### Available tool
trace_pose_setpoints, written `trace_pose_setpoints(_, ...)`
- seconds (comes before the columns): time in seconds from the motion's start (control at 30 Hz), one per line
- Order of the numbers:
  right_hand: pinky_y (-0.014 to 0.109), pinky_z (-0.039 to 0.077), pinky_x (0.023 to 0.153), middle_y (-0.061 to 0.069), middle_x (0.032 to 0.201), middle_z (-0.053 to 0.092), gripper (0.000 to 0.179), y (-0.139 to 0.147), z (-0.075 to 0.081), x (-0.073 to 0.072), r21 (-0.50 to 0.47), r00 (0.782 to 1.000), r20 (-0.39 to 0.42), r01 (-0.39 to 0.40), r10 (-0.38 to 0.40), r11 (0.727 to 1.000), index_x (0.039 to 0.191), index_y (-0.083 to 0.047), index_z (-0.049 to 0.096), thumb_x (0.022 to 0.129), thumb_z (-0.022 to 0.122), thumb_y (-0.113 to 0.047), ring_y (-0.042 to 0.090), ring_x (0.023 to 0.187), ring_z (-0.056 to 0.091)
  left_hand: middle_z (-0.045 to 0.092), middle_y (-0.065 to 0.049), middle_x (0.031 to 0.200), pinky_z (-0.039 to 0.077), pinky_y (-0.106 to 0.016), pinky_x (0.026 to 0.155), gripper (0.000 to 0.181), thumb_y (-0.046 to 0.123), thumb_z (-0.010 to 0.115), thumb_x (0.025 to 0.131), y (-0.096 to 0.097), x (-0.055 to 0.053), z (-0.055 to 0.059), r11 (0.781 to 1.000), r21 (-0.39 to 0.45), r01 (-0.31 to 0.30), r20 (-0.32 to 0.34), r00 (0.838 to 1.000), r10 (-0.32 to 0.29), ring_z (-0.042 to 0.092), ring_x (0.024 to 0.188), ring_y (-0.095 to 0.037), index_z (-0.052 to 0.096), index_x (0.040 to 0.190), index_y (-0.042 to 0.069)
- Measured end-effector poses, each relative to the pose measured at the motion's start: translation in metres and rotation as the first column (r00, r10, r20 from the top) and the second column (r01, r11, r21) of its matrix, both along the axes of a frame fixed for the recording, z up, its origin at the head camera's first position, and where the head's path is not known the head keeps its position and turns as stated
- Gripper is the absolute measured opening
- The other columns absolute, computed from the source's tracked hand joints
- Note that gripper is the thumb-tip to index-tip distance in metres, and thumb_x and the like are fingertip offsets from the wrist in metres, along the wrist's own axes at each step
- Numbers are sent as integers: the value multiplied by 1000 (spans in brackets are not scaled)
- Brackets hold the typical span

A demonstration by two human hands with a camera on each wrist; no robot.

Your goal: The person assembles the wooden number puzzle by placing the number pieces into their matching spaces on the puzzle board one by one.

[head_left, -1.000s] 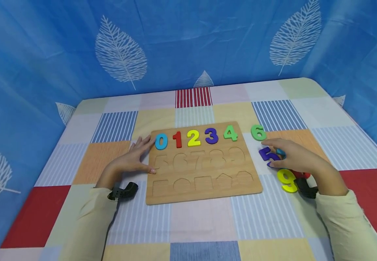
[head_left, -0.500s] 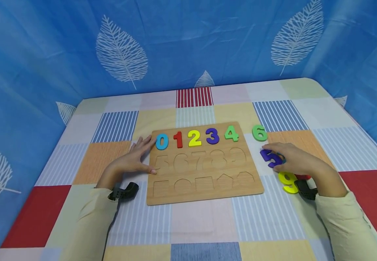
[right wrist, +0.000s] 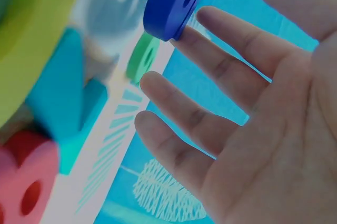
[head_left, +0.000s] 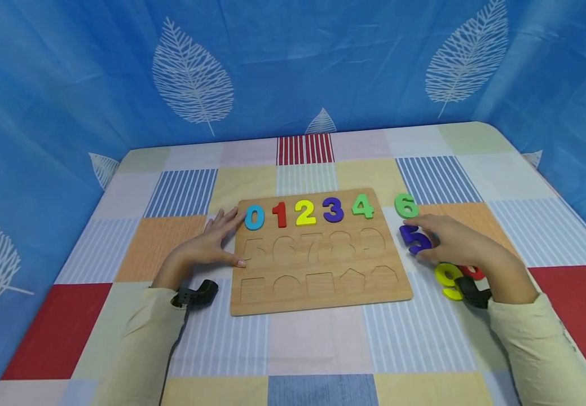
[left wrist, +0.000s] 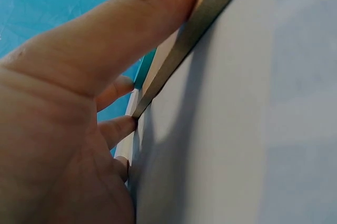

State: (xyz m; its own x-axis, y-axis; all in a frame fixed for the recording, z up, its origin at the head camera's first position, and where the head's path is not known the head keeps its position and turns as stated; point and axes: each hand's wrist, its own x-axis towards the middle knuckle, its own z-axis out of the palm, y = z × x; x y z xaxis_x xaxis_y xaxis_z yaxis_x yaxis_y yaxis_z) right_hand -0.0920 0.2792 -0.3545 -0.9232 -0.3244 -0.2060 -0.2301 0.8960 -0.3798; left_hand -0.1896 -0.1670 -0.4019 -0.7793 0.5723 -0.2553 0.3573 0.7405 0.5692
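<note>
Placing the purple 5 (head_left: 413,237) seems the step in hand: the right hand (head_left: 460,242) pinches it just beside the board (head_left: 318,305), and the next move calls for carrying it to its matching outline (head_left: 254,250). The left hand (head_left: 200,248), fingers outstretched, touches the board's left edge. A teal piece (right wrist: 60,92) (digit unreadable) is hidden from the head view; a wrist camera (head_left: 474,293) partly covers the red piece (head_left: 472,272).

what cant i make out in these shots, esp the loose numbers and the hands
Teal piece: unseen in the head view, apparently behind the right hand.
Red piece: head view, partly hidden by the black wrist camera.
Yellow 9: right wrist view, blurred and cut off by the left edge.
Purple 5: right wrist view, cut off by the top edge.
Left hand: left wrist view, thumb tip cut off by the top edge.
</note>
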Motion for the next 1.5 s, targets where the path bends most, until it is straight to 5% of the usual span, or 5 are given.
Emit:
trace_pose_setpoints(0.43,58,34,100,25,131,48,60,-40,9,-14,8,997,-32,-64,64,998,130,3,46,79,70,-18,44,123,40,-5,-11,155,-12,-54,111,111,45,78,65,2,-1,-1,1000,5,2,-8,1000,-2,-18,139,-34,8,148,19)
trace_pose_setpoints(0.77,54,41,94,24,124,53,57,-60,9,-22,3,995,-45,-84,84,996,127,4,49,80,69,-21,39,114,50,-5,-10,155,-13,-54,110,111,44,78,66,1,-1,1,1000,21,6,0,1000,-6,-19,139,-33,8,148,18)
trace_pose_setpoints(1.5,48,38,102,17,129,52,59,-139,5,-41,27,981,-50,-184,185,983,129,-4,49,81,69,-30,33,122,46,-4,-11,155,-12,-54,111,111,45,77,66,-1,2,2,1000,19,-13,3,1000,13,-18,138,-34,9,148,17)
